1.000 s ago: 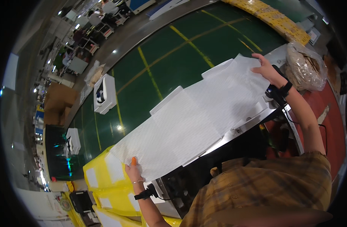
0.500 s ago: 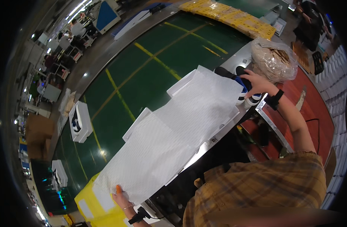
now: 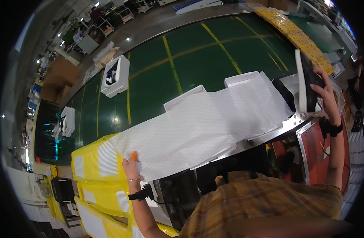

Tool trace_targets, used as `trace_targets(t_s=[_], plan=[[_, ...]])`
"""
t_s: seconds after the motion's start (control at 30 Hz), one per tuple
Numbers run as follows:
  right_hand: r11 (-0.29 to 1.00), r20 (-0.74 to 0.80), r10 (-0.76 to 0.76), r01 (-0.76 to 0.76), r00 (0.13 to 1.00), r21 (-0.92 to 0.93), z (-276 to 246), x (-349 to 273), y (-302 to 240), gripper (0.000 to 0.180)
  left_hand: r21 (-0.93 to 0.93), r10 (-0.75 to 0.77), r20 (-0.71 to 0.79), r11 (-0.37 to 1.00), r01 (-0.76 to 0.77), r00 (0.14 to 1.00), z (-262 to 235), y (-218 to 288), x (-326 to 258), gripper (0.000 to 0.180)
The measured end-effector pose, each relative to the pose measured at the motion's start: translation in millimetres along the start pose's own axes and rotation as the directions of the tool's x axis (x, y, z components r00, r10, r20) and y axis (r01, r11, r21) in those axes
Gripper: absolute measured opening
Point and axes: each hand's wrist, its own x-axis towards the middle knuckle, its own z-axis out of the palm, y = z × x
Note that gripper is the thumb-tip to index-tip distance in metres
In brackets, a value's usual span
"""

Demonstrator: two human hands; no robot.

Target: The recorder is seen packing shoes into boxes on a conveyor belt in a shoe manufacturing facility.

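My right hand (image 3: pixel 327 93) grips a dark sneaker (image 3: pixel 307 81) with a white sole, raised and tilted upright at the right end of the bench. Close beside it, a second dark shoe (image 3: pixel 283 94) rests at the end of the paper. White, faintly ribbed wrapping paper (image 3: pixel 182 131) spreads over white boxes, whose raised edges (image 3: pixel 241 80) stick out along the far side. At the paper's left end my left hand (image 3: pixel 131 168), with an orange cover on one fingertip, pinches the near edge. Its other fingers are partly hidden.
Yellow wrapped bundles (image 3: pixel 104 194) lie on my left. The green belt (image 3: pixel 150 79) with yellow lines runs beyond the paper, carrying white boxes with shoes (image 3: pixel 115 77) at the left. Yellow-wrapped material (image 3: pixel 293 33) lies across its far right end. A reddish surface (image 3: pixel 315 144) is on the right.
The right hand has taken a sneaker from the pair and lifted it upright. My left hand stays at the paper's edge. The whole view has turned to the left.
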Motion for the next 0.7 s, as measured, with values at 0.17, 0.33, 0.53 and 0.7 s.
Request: trace_targets(t_s=[0.17,0.33,0.53,0.7], plan=[[0.930,0.458,-0.060,-0.117,0.887,0.348,138.5,7.2,-26.2,0.050,-0.039,0.026,0.001,0.999,-0.025,1.000,-5.4,7.9,-7.3,0.028],[0.824,0.783,0.153,-0.515,0.602,0.235,276.6,-11.8,-10.1,0.041,0.116,0.034,-0.030,0.993,-0.030,0.999,-8.5,21.1,1.3,0.025],[0.802,0.788,0.285,-0.586,0.545,0.114,343.9,-45.4,31.5,0.037,0.024,0.038,-0.035,0.999,-0.037,0.999,-25.4,58.0,-2.9,0.024],[0.849,0.790,0.221,-0.511,0.572,0.133,373.0,-51.5,72.6,0.039,-0.199,0.034,0.118,0.980,-0.010,0.992,-28.4,92.8,-14.4,0.031]])
